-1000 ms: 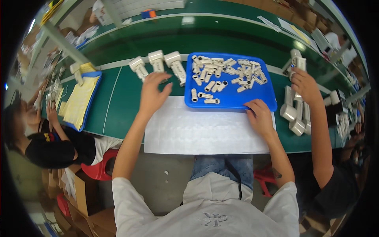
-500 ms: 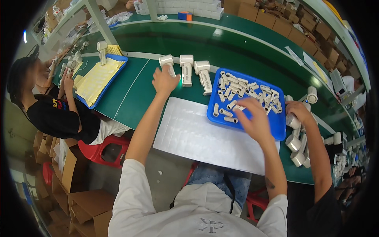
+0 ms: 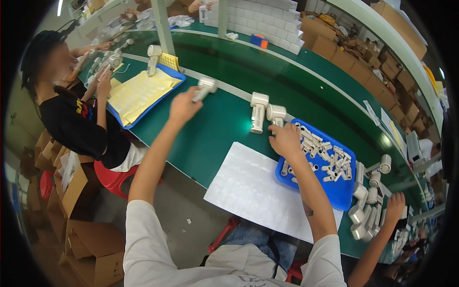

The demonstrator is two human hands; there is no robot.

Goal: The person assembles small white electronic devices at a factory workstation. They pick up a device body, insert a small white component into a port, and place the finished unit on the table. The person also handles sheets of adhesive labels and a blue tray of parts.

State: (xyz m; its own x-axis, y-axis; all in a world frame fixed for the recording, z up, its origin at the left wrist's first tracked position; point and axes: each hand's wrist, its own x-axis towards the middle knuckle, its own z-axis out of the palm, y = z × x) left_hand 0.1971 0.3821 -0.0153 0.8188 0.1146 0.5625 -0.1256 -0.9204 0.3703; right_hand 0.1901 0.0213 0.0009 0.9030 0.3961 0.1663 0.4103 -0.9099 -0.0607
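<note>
Busy assembly line here, long green desk [image 3: 224, 138] with cardboard boxes stacked along the far side and co-workers on both sides. The left hand [image 3: 184, 106] is lifted off the desk with its fingers clamped on a white gun-shaped device [image 3: 204, 87], held out to the left toward the blue tray of yellow sheets [image 3: 143, 91]. The right hand [image 3: 285, 140] rests at the near corner of the blue bin [image 3: 334, 189] full of small white parts; I can't tell if its fingers are pinching one or just lying on the rim.

What I'd worry about: the grip on that device looks like it's low on the handle, so the heavy end could tip and drop. Also two more devices [image 3: 265, 115] lie just beside the right hand, easy to knock. The white sheet [image 3: 253, 191] hangs over the desk edge, so a sleeve could drag it off.
</note>
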